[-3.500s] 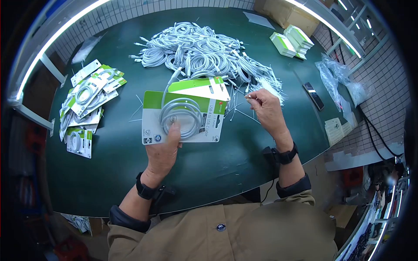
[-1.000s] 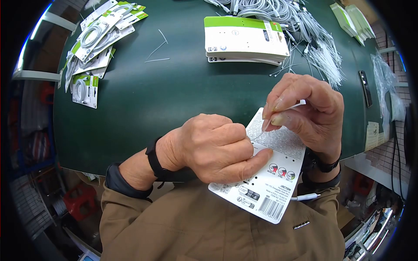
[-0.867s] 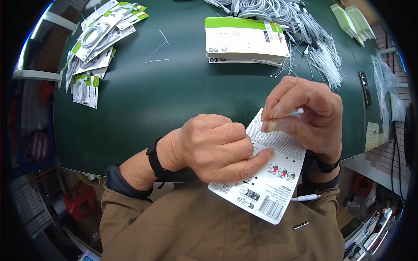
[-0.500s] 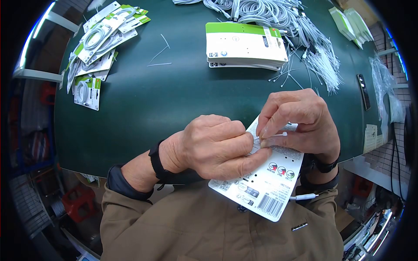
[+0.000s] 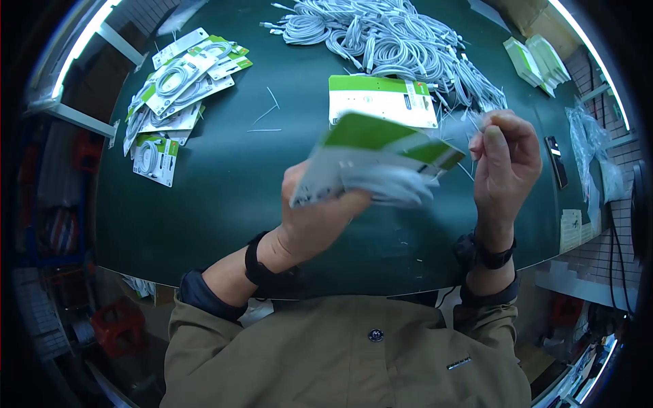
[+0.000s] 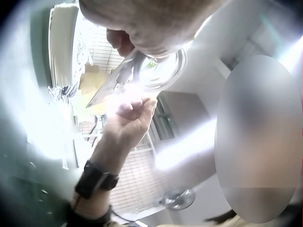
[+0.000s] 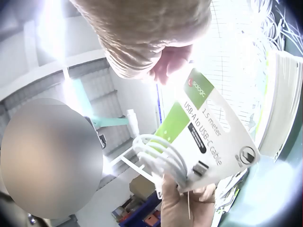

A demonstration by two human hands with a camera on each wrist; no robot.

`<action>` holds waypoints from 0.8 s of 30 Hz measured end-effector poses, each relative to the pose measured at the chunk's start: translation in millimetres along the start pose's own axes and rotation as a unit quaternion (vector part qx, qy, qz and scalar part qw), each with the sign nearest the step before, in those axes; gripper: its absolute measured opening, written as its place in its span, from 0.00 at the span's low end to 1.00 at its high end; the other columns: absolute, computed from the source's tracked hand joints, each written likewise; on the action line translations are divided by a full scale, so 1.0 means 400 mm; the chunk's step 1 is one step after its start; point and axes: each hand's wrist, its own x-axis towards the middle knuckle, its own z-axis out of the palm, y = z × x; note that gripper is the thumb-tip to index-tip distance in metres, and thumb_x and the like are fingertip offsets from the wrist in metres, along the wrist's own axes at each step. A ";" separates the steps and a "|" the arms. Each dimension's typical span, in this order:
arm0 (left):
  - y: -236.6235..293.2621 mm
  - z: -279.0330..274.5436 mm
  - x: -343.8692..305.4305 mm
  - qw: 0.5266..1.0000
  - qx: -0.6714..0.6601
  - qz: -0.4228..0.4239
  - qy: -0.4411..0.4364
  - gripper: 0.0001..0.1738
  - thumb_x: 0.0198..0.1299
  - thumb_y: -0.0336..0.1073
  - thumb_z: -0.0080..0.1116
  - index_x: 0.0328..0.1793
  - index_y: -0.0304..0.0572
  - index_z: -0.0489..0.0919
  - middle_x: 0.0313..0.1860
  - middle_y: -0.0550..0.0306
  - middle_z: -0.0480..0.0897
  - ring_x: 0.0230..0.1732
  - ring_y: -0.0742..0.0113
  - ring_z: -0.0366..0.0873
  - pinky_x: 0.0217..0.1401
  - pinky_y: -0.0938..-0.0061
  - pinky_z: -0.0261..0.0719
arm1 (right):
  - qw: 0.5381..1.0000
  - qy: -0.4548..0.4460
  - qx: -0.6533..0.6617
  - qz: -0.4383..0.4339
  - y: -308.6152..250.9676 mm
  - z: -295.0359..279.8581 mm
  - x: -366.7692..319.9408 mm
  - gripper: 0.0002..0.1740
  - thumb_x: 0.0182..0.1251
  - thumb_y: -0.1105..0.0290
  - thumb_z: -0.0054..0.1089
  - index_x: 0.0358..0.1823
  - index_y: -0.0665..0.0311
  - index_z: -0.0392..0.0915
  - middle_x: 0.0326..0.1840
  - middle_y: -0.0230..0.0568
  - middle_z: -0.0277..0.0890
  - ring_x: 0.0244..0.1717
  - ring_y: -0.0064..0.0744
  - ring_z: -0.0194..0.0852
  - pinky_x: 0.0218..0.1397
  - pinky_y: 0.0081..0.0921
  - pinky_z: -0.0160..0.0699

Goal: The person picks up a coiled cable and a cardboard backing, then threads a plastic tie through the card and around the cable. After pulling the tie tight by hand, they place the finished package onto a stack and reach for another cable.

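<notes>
My left hand [image 5: 316, 211] grips the lower left of a green and white retail card [image 5: 367, 129], its thumb over the front. A coiled white USB cable [image 5: 391, 185] lies against that front, blurred in the head view. In the right wrist view the cable's plug [image 7: 132, 122] juts free beside the card, and a thin cable-tie tail [image 7: 189, 205] hangs by the left fingers. Off the card's right corner, my right hand [image 5: 507, 163] has thumb and forefinger pinched around what looks like a cable tie [image 5: 469, 126], a pale blurred streak.
Beyond the held card stand stacked cards [image 5: 381, 102] and a heap of coiled cables [image 5: 394, 47]. Finished-looking cable packs [image 5: 173, 85] pile up at left, loose ties [image 5: 265, 129] near them. At right are a phone [image 5: 556, 163], plastic bags [image 5: 595, 149] and more cards [image 5: 537, 64].
The card was printed back up near the lap with the right hand pulling a tie at it; now it is raised, front showing, and the right hand has moved away up and right.
</notes>
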 end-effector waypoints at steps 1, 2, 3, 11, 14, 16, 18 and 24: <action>-0.017 0.002 -0.009 0.998 0.051 -0.030 0.001 0.16 0.57 0.27 0.74 0.51 0.38 0.86 0.31 0.58 0.83 0.24 0.68 0.79 0.28 0.72 0.77 | 0.999 0.014 0.003 -0.030 0.001 0.004 -0.001 0.11 0.70 0.81 0.69 0.51 0.71 0.81 0.45 0.44 0.86 0.38 0.23 0.85 0.41 0.20 0.82; -0.016 0.002 0.003 0.995 0.001 -0.097 0.022 0.15 0.60 0.28 0.73 0.52 0.38 0.84 0.32 0.59 0.83 0.25 0.70 0.79 0.27 0.73 0.76 | 0.998 -0.003 -0.026 -0.054 -0.002 0.013 -0.005 0.10 0.69 0.82 0.70 0.49 0.70 0.81 0.44 0.44 0.86 0.37 0.24 0.84 0.39 0.20 0.82; -0.013 0.001 0.017 0.984 -0.052 -0.161 0.050 0.14 0.63 0.29 0.72 0.54 0.38 0.83 0.34 0.59 0.84 0.25 0.72 0.79 0.26 0.74 0.76 | 0.995 -0.021 -0.055 -0.078 -0.008 0.030 -0.011 0.10 0.68 0.82 0.71 0.47 0.69 0.81 0.42 0.43 0.86 0.36 0.25 0.84 0.38 0.21 0.81; 0.011 0.079 0.078 0.808 -0.453 -0.331 0.179 0.13 0.71 0.31 0.67 0.56 0.39 0.77 0.41 0.61 0.83 0.31 0.77 0.79 0.30 0.80 0.76 | 0.877 -0.200 -0.317 -0.300 0.018 0.130 -0.039 0.21 0.46 0.79 0.74 0.47 0.59 0.88 0.38 0.33 0.84 0.32 0.33 0.78 0.31 0.29 0.78; 0.025 0.101 0.091 0.799 -0.470 -0.319 0.198 0.14 0.72 0.31 0.67 0.59 0.39 0.77 0.46 0.61 0.83 0.39 0.77 0.81 0.36 0.79 0.79 | 0.852 -0.186 -0.374 -0.315 0.031 0.130 -0.044 0.20 0.47 0.75 0.73 0.46 0.57 0.89 0.38 0.31 0.83 0.34 0.32 0.78 0.34 0.30 0.78; 0.030 0.109 0.093 0.801 -0.474 -0.307 0.200 0.15 0.72 0.30 0.67 0.60 0.38 0.77 0.48 0.60 0.83 0.44 0.76 0.81 0.40 0.78 0.80 | 0.845 -0.175 -0.393 -0.318 0.034 0.127 -0.045 0.20 0.47 0.74 0.73 0.46 0.57 0.89 0.38 0.30 0.83 0.35 0.32 0.78 0.35 0.31 0.77; 0.026 0.119 0.087 0.807 -0.475 -0.294 0.191 0.16 0.72 0.30 0.66 0.61 0.38 0.77 0.50 0.60 0.83 0.47 0.76 0.81 0.42 0.78 0.81 | 0.841 -0.171 -0.403 -0.318 0.034 0.125 -0.048 0.20 0.47 0.73 0.73 0.46 0.56 0.90 0.38 0.29 0.82 0.35 0.33 0.78 0.35 0.32 0.77; -0.025 0.119 0.062 0.878 -0.370 -0.242 0.186 0.16 0.74 0.30 0.65 0.64 0.36 0.77 0.52 0.57 0.83 0.52 0.72 0.80 0.53 0.72 0.81 | 0.834 -0.133 -0.411 -0.343 0.067 0.143 -0.047 0.19 0.43 0.71 0.68 0.41 0.60 0.89 0.37 0.32 0.81 0.37 0.35 0.80 0.36 0.33 0.78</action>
